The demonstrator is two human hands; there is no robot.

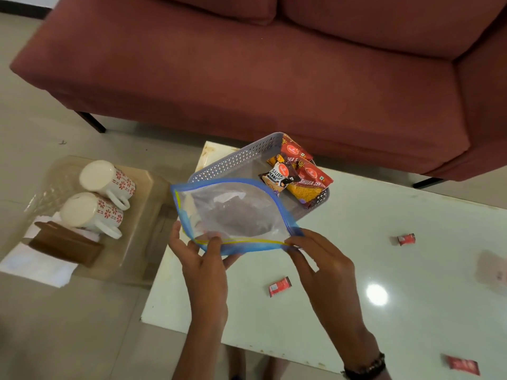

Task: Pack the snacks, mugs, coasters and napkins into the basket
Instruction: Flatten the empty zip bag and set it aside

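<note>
I hold a clear zip bag (236, 212) with a blue and yellow seal above the table's near left part. My left hand (203, 259) pinches its seal edge at the left, my right hand (321, 259) pinches it at the right. The grey perforated basket (233, 163) stands behind the bag, with red-and-yellow snack packs (307, 176) and a salted peanuts pack (277, 179) leaning in its right end. Two white mugs (107, 178) (87, 213) with red flower prints lie on their sides on a low glass side table at left, beside brown coasters (64, 245) and white napkins (35, 266).
The white glossy table (384, 242) carries three small red sachets (279, 287) (406, 239) (463, 364). A maroon sofa (247, 64) stands behind the table. The glass side table (142, 187) sits on the tiled floor at left.
</note>
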